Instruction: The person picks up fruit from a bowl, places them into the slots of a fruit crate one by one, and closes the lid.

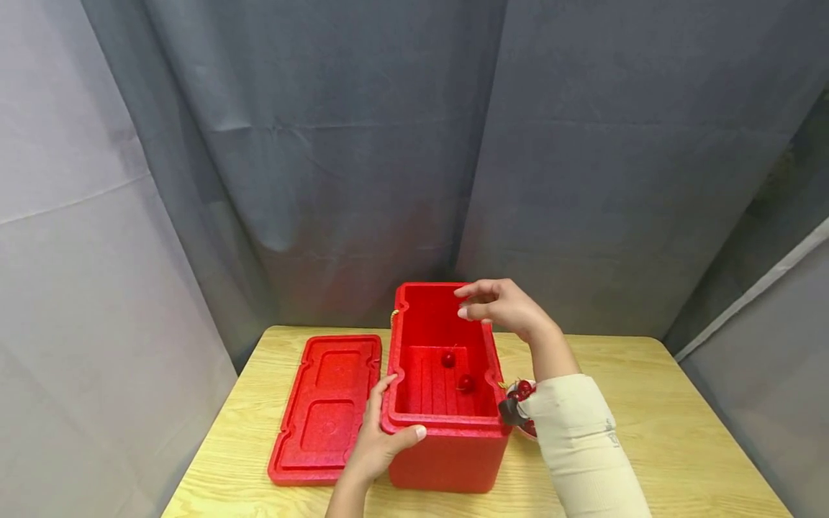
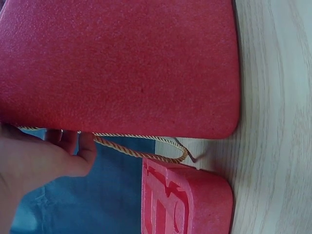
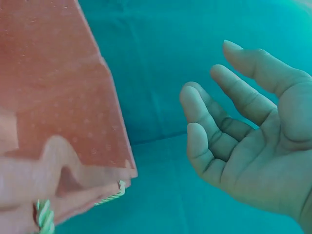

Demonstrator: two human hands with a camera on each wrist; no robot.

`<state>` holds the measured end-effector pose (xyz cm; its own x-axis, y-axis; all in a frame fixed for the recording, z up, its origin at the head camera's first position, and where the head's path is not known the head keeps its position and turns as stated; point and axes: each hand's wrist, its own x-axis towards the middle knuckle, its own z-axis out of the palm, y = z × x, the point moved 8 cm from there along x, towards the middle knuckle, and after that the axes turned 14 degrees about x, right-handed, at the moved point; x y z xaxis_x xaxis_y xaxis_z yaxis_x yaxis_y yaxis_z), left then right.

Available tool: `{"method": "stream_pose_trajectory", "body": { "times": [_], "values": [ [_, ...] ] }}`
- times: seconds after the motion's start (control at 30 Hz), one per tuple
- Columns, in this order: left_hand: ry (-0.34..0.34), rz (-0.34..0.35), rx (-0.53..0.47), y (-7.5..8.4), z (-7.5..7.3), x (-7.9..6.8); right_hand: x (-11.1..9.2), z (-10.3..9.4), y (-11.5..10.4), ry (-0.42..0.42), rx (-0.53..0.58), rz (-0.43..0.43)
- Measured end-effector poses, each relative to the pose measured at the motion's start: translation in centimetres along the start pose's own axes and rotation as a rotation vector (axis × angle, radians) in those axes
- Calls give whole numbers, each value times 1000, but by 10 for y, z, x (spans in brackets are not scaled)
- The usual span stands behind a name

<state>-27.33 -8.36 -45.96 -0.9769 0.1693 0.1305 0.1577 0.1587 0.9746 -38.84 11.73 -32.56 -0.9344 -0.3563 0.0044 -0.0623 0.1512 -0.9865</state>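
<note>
A red foam box [image 1: 447, 460] stands with its top uncovered. Two red cherries [image 1: 448, 360] with thin stems lie on its ribbed floor. My left hand [image 1: 374, 444] holds the box's near left corner, thumb over the front rim and fingers along the left side; in the left wrist view its bent fingers sit beside the rope handle [image 2: 165, 158]. Raised over the far right part of the box, my right hand [image 1: 501, 306] has loosely bent, spread fingers. Nothing lies in its palm in the right wrist view.
The red foam lid [image 1: 333, 424] lies flat left of the box. Right of the box, partly behind my right sleeve, is a bowl [image 1: 534, 436] with more cherries [image 1: 523, 389]. Grey curtains [image 1: 363, 180] hang behind the wooden table [image 1: 648, 417].
</note>
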Motion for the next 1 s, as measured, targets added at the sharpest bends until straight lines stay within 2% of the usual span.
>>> {"method": "stream_pose_trajectory", "body": {
  "times": [0.07, 0.27, 0.37, 0.63, 1.0],
  "values": [
    [5, 1, 5, 1, -1, -1, -8, -2, 0, -8, 7, -23],
    [24, -9, 40, -18, 0, 3, -28, -7, -2, -12, -18, -78],
    [27, 2, 50, -21, 1, 4, -35, -11, -1, -9, -40, -86],
    [36, -7, 56, -22, 2, 2, -52, -19, 9, -22, -40, -112],
    [29, 19, 54, -19, 5, 0, -74, -33, 32, -15, -47, -133]
  ]
}}
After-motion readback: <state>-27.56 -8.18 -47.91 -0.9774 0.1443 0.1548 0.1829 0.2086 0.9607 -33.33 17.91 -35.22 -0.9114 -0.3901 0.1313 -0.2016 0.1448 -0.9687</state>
